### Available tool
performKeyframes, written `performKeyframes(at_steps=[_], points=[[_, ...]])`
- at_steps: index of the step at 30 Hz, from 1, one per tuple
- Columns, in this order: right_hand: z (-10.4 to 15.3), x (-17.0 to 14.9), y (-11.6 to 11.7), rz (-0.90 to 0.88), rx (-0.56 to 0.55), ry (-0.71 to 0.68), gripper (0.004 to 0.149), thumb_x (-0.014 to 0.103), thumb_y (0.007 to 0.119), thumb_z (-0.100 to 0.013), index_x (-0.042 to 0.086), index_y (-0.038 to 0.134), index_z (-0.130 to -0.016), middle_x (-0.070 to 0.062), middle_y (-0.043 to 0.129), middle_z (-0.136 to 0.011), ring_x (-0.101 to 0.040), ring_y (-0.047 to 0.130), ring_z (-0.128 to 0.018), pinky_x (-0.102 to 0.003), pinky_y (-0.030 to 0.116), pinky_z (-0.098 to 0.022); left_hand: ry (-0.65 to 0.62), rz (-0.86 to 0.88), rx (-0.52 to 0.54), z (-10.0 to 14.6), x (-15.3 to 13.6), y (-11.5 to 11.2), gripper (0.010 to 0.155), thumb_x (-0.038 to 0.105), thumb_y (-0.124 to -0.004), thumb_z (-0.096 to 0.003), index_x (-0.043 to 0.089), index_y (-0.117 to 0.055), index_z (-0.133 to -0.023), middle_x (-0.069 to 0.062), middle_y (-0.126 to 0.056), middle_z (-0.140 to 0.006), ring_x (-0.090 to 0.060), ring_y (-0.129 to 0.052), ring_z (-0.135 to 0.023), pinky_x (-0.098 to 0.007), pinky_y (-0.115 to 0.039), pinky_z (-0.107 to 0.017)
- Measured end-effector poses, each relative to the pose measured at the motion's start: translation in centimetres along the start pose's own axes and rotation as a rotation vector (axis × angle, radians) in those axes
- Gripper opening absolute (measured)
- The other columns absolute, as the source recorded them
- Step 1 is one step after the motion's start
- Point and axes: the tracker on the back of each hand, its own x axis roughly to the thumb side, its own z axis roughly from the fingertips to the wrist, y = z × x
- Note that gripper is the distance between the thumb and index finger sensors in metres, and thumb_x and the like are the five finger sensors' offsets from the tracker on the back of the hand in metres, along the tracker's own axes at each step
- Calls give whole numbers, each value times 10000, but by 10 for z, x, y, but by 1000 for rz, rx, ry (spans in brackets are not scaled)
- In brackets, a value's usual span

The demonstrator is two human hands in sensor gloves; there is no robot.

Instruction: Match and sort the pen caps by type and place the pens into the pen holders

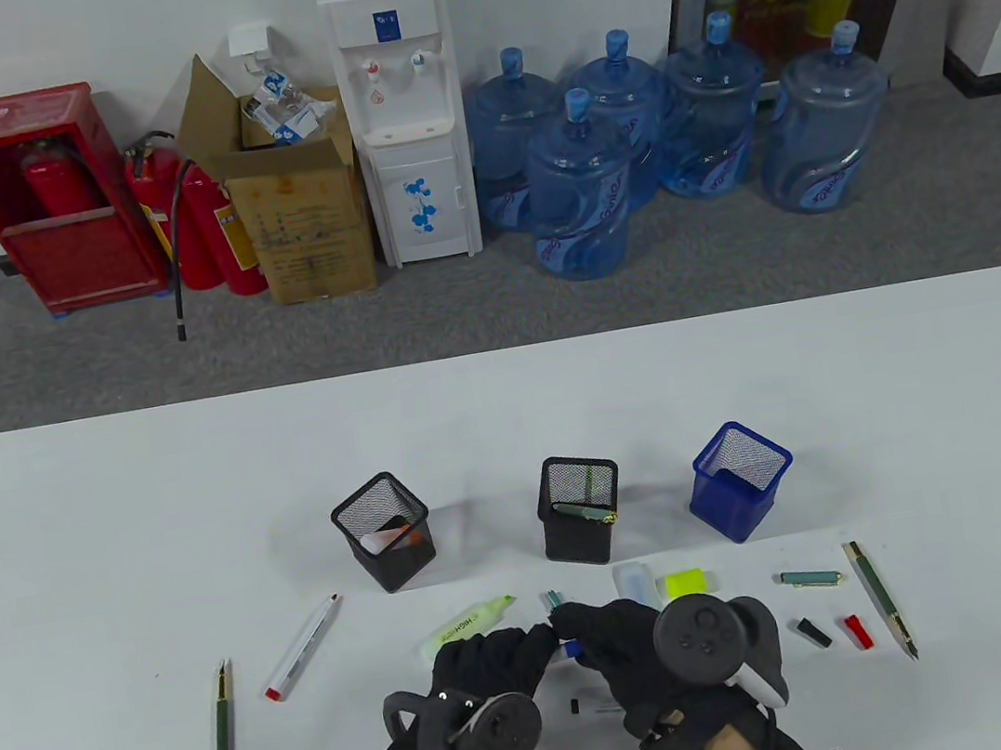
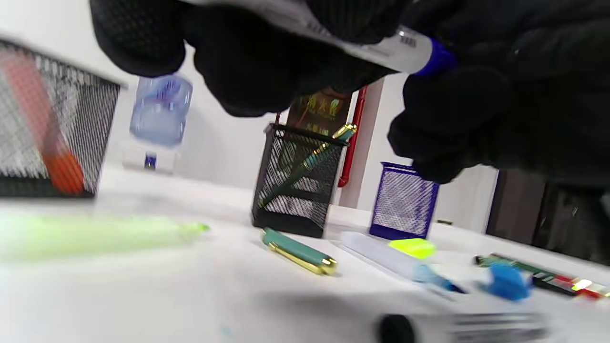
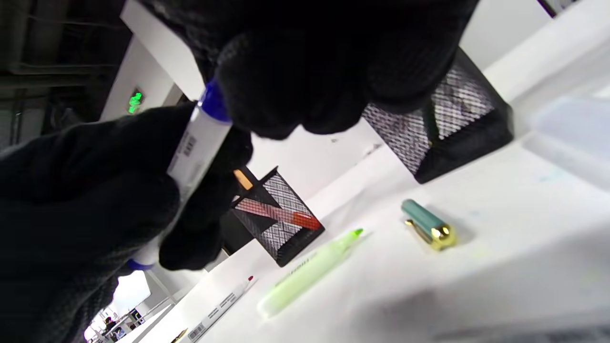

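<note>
A: Table view: left hand (image 1: 488, 668) and right hand (image 1: 621, 648) meet near the table's (image 1: 61, 516) near edge, both gripping a white marker (image 1: 568, 650); its long axis runs parallel to that edge.

B: Left wrist view: marker's blue end (image 2: 436, 59) points toward the right hand.

A: Right wrist view: left fingers (image 3: 95, 190) wrap the barrel; right fingers (image 3: 305, 85) curl over the blue end.

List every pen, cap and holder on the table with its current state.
Blue marker: held by both hands, cap going on.
Green highlighter: uncapped, lying.
Red marker: uncapped, lying.
Left holder: holds an orange pen.
Middle holder: holds a green pen.
Blue holder: looks empty.
Yellow cap: loose.
</note>
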Motion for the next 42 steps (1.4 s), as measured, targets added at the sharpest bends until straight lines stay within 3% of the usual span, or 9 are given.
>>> performKeyframes(at_steps=[5,11,18,23,26,28,32,36,42], points=[[0,4,5,59,-14,-58,486,339,676,-409,276,815,-870,65,1020,-546,-182,995,-665,-429,914,-558,-2,97,-42,0,-9,2,532,259,-691,-417,260,-781,-941,-24,-922,-848,-256,-1015,-528,-586,-788,-611],[-3,-8,4,-177,55,66,495,335,681,-424,240,800,-895,47,1015,-551,-194,1004,-638,-426,939,-514,-76,-161,156,6,5,3,533,278,-725,-400,272,-800,-927,-12,-925,-835,-242,-1030,-534,-565,-808,-622],[-3,-14,1,-88,34,77,506,373,670,-443,246,763,-924,72,998,-599,-193,960,-690,-420,896,-563,-13,-122,72,1,4,-5,547,304,-688,-435,314,-710,-982,37,-839,-936,-220,-991,-730,-556,-736,-704],[-6,-7,-40,97,-72,29,506,396,703,-431,261,787,-911,74,1015,-630,-202,962,-704,-429,889,-570,53,-104,128,5,-10,6,748,417,-704,-417,295,-421,-1099,-32,-550,-1140,-320,-710,-1034,-620,-525,-790],[-8,-9,-81,162,-147,48,508,409,714,-428,265,788,-909,76,1011,-650,-201,956,-718,-435,880,-579,95,-122,152,9,-25,13,765,430,-702,-419,286,-395,-1105,-44,-512,-1154,-332,-685,-1043,-628,-512,-789],[-8,-13,-125,227,-243,92,513,424,726,-427,272,783,-914,70,1001,-666,-206,942,-733,-450,861,-593,116,-130,128,11,-33,12,754,431,-703,-420,290,-417,-1103,-43,-541,-1145,-330,-697,-1036,-631,-513,-788],[-6,-26,-168,434,-357,186,517,430,748,-425,276,781,-917,55,978,-706,-229,914,-762,-483,826,-613,112,-224,85,10,-35,8,731,432,-707,-416,298,-468,-1094,-36,-596,-1127,-318,-756,-995,-631,-538,-777],[-9,-45,-177,680,-372,299,504,419,788,-411,281,807,-896,36,969,-697,-248,908,-753,-496,817,-610,96,-308,52,9,-30,4,723,437,-708,-412,308,-489,-1088,-31,-622,-1117,-303,-783,-975,-628,-552,-773],[-21,-67,-157,806,-360,368,492,396,796,-419,256,815,-891,11,974,-688,-268,912,-733,-507,814,-593,104,-325,31,9,-34,3,716,439,-709,-410,311,-505,-1085,-19,-642,-1108,-299,-803,-954,-627,-563,-768]])
